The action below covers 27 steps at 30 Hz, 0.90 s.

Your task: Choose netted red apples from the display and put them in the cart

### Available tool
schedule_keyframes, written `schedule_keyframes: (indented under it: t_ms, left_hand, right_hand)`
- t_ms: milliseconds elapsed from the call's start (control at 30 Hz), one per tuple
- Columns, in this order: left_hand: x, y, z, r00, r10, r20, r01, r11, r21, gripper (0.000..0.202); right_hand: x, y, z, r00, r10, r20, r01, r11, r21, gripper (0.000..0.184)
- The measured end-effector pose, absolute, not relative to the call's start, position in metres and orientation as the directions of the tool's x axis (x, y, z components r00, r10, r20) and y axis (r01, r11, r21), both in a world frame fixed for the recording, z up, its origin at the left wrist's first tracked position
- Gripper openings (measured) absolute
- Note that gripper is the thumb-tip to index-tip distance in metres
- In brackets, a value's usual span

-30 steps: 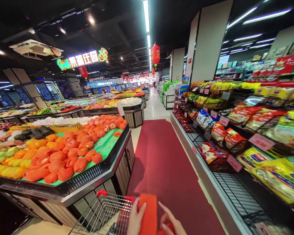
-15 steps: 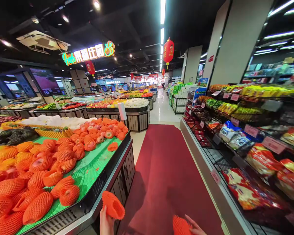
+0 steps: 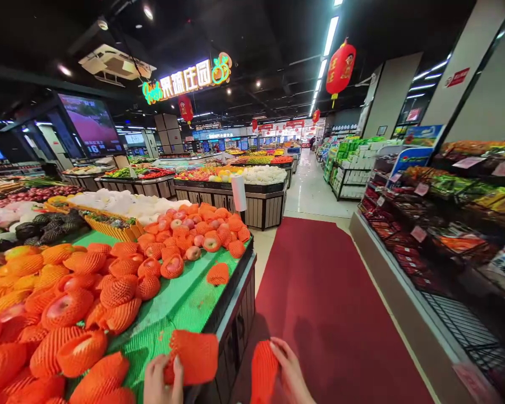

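My left hand [image 3: 163,381] is closed on an orange-red foam fruit net [image 3: 197,356], which looks flattened and hangs over the near edge of the display stand. In my right hand [image 3: 292,373] a second foam net [image 3: 264,367] is pinched between thumb and fingers, above the red carpet. I cannot see whether any fruit is inside either net. Left of my hands, apples in the same orange-red nets [image 3: 120,292] lie heaped on a green mat [image 3: 174,306]. One netted piece [image 3: 217,274] sits apart on the mat near the stand's right edge.
The stand's metal edge [image 3: 235,297] runs along my left. A red carpet [image 3: 320,297] covers the aisle. Shelves with packaged goods [image 3: 408,224] line the right side. Farther off are produce stands [image 3: 263,199], a roll of bags [image 3: 238,193] and a hanging red lantern [image 3: 340,67].
My view has turned left, so the stand and aisle appear farther right. Both hands show higher and closer together, each still holding its foam net.
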State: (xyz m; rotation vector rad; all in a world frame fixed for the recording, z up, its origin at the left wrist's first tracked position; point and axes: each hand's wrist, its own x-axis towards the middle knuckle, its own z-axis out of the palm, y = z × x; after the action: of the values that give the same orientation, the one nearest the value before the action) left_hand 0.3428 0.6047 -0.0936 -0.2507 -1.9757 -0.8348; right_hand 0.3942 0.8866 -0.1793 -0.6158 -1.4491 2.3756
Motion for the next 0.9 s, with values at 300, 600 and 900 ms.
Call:
schedule_keyframes:
  t_ms: [300, 600, 900]
  left_hand:
    - [0.154, 0.644, -0.009, -0.940, -0.075, 0.333, 0.312, 0.202, 0.928, 0.054]
    - [0.110, 0.673, -0.039, -0.966, 0.033, 0.256, 0.258, 0.054, 0.965, 0.049]
    - [0.125, 0.697, -0.056, -0.979, 0.126, 0.161, 0.170, 0.070, 0.983, 0.046]
  right_hand:
    - [0.169, 0.784, -0.119, -0.949, 0.314, 0.017, -0.135, -0.358, -0.924, 0.043]
    - [0.159, 0.828, -0.110, -0.826, 0.564, 0.010, -0.196, -0.270, -0.943, 0.047]
    - [0.156, 0.861, -0.075, -0.938, 0.346, -0.017, -0.133, -0.405, -0.905, 0.045]
